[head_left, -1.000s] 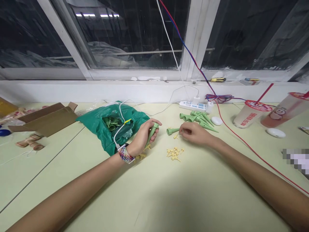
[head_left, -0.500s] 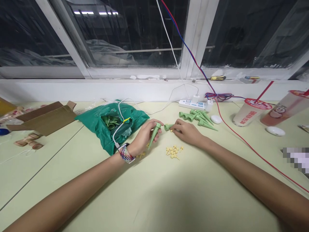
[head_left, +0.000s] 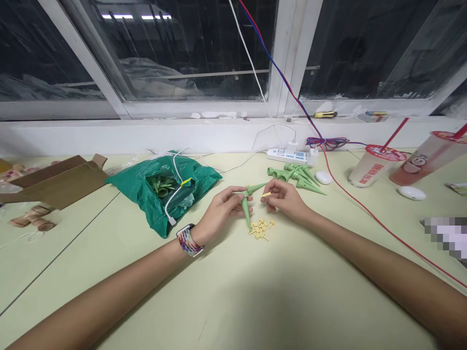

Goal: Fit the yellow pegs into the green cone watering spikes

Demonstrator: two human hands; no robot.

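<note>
Your right hand (head_left: 286,199) has just picked up a yellow peg (head_left: 266,194), now pinched between its fingertips at mid-frame. Your left hand (head_left: 219,209) has shifted rightward, its fingers closed around a green spike (head_left: 246,213), pointing down by the yellow pile (head_left: 260,230). So both pieces are held, near each other but apart.

Soft light falls across a pale counter (head_left: 182,311), a diffuse shadow (head_left: 262,291) pooling in front, as bright strips (head_left: 156,17) glare in dark windows (head_left: 204,48); a pixelated patch (head_left: 445,236) blots the right, edges stretched.
</note>
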